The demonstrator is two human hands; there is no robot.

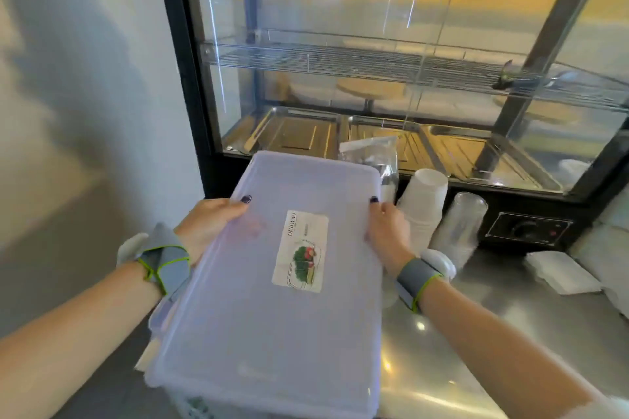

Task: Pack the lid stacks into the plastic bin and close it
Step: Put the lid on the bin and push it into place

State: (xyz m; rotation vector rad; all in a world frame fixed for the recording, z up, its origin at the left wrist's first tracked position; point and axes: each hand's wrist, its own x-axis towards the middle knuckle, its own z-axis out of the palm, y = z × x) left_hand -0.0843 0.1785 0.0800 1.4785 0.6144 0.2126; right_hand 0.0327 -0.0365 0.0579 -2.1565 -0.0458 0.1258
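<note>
A translucent plastic bin lid (265,316) with a paper label fills the middle of the view, tilted with its far end raised. The bin (190,405) itself shows only as a sliver below the lid's near edge. My left hand (211,224) grips the lid's left rim, thumb on top. My right hand (388,228) grips the right rim the same way. The bin's contents are hidden by the lid.
A glass display cabinet (391,78) with metal trays stands right behind the bin. A stack of white cups (423,201), a sleeve of clear cups (459,228) and a plastic bag (374,153) lie to the right on the steel counter (476,333). White napkins (558,272) sit far right.
</note>
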